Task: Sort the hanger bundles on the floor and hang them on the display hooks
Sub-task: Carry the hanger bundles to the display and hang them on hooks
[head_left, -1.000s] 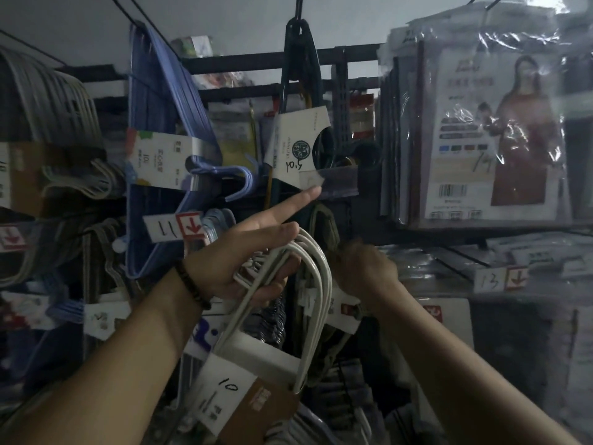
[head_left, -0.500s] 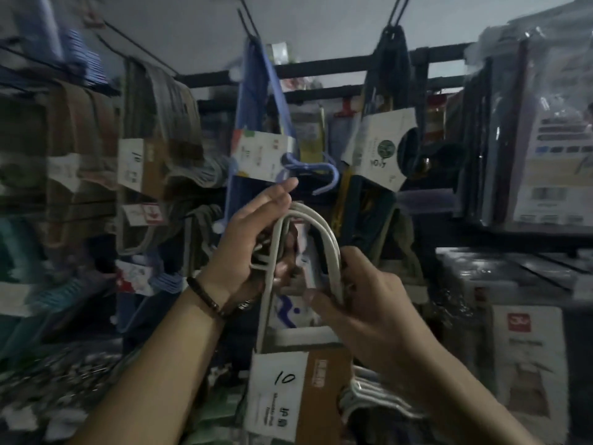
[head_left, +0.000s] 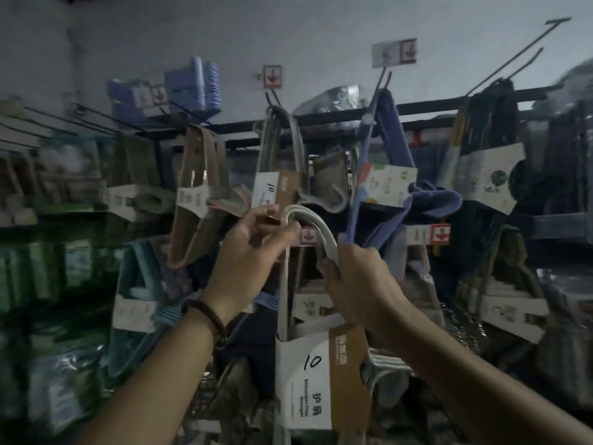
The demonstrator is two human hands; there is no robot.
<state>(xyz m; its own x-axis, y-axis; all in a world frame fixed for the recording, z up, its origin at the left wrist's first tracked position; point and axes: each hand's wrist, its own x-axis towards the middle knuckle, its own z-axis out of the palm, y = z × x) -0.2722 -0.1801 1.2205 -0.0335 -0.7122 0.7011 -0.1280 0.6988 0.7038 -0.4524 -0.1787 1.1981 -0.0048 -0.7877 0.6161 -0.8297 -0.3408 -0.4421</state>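
Both hands hold 1 white hanger bundle (head_left: 322, 231) up in front of a crowded display rack. The left hand (head_left: 253, 248) has its fingers and thumb curled round the top bend of the bundle, and a dark beaded bracelet (head_left: 210, 319) sits on its wrist. The right hand (head_left: 359, 284) is clamped on the right-hand arm of the same bend, just below the curve. Lower down, the hangers are packed into a white and brown cardboard sleeve (head_left: 308, 390) marked with a handwritten 10. Their lower ends stick out of the sleeve to the right.

The bundle is in the air, just below and in front of a display hook (head_left: 270, 98), and touches no hook. That hook carries a grey hanger bundle (head_left: 293, 139), whose own sleeve (head_left: 276, 191) also reads 10.

To the right hangs a blue hanger bundle (head_left: 382, 149) wrapped in a colourful card (head_left: 388, 184). Further right is a dark hanger bundle (head_left: 494, 123) with a white card (head_left: 491, 181). To the left hangs a beige bundle (head_left: 199, 194), and below it a teal bundle (head_left: 134, 284).

Stacked blue baskets (head_left: 195, 85) sit high on the left; what they hold is too blurred to tell. 2 long wire hooks (head_left: 513, 54) jut out at the upper right.
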